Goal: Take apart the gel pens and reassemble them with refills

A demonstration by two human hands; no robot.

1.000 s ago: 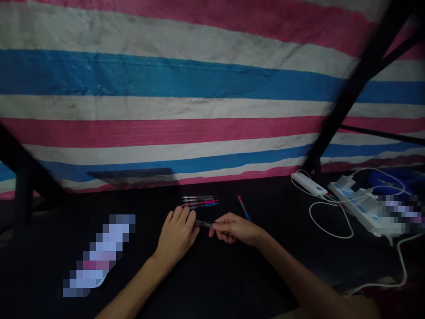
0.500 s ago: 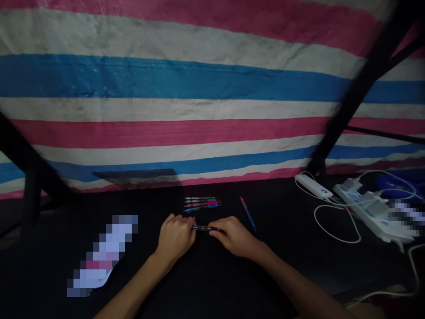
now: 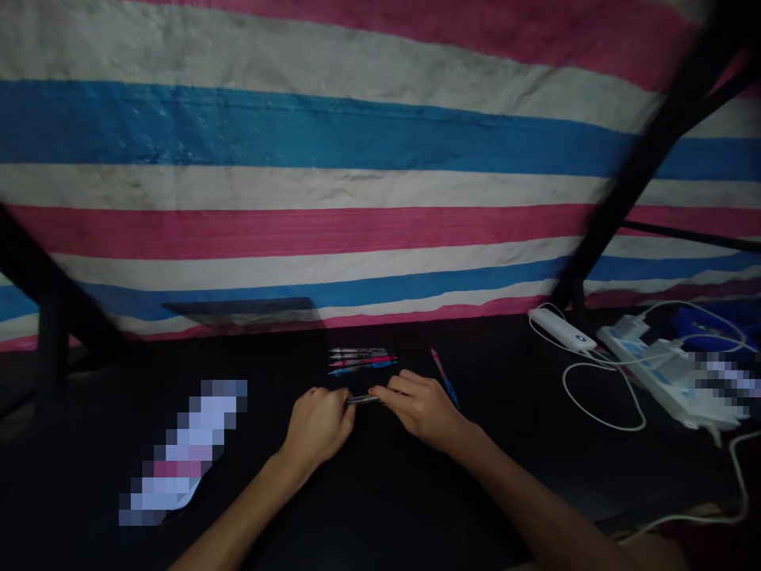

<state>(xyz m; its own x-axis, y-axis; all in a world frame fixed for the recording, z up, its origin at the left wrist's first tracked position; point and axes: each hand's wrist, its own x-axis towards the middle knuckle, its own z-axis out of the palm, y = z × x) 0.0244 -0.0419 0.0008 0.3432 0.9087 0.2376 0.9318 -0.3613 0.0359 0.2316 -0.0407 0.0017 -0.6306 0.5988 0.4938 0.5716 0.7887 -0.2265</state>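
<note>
Between my two hands a dark pen (image 3: 362,400) is held roughly level, low over the black table. My left hand (image 3: 319,420) is closed in a fist around its left end. The fingers of my right hand (image 3: 421,404) pinch its right end, and the tip there is hidden. Just beyond my hands lies a row of several pens (image 3: 361,361), some dark or clear, one red and one blue. A red and blue pen (image 3: 445,378) lies slanted beyond my right hand, its lower end close to the fingers.
A blurred-out white packet (image 3: 184,460) lies at the left. On the right are a white power bank (image 3: 560,330), a white power strip (image 3: 671,373) with plugs, and looping white cables. A striped sheet (image 3: 357,234) hangs behind, with dark frame legs (image 3: 630,182) at both sides.
My right hand has shifted slightly up and turned at the pen, whose right end now tilts up a little. My left hand has moved slightly right. The pens on the table stay put.
</note>
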